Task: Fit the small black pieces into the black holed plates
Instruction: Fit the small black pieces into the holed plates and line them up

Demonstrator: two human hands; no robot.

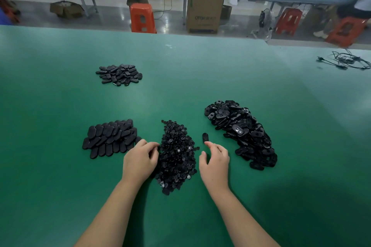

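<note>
Head view of a green work table (60, 186) on which four black heaps are lying. The heap of small black pieces (176, 158) is sitting in the near middle, directly between the two hands. The left hand (140, 158) is resting at the left edge of this heap, its fingers curled with the tips touching the outermost pieces; whether it is pinching one cannot be told. The right hand (214, 163) is hovering just right of the heap, fingers loosely bent and thumb spread away from them, holding nothing that is showing. A single black plate (205, 137) is lying flat on the table just beyond the right fingertips, apart from the heaps; contact with the fingertips cannot be told. The large pile of holed plates (241, 130) is spreading to the right of that hand, from mid-table toward the near side. A stack of smooth oval plates (110, 138) is lying in overlapping rows to the left of the left hand, its near-right corner just beside the knuckles. A smaller mound of oval parts (120, 74) is sitting well apart, farther back on the left. At the far right edge a black cable (347, 60) is lying coiled. Beyond the table, an orange stool (141, 18) and a cardboard box (204, 12) are standing on the floor
</note>
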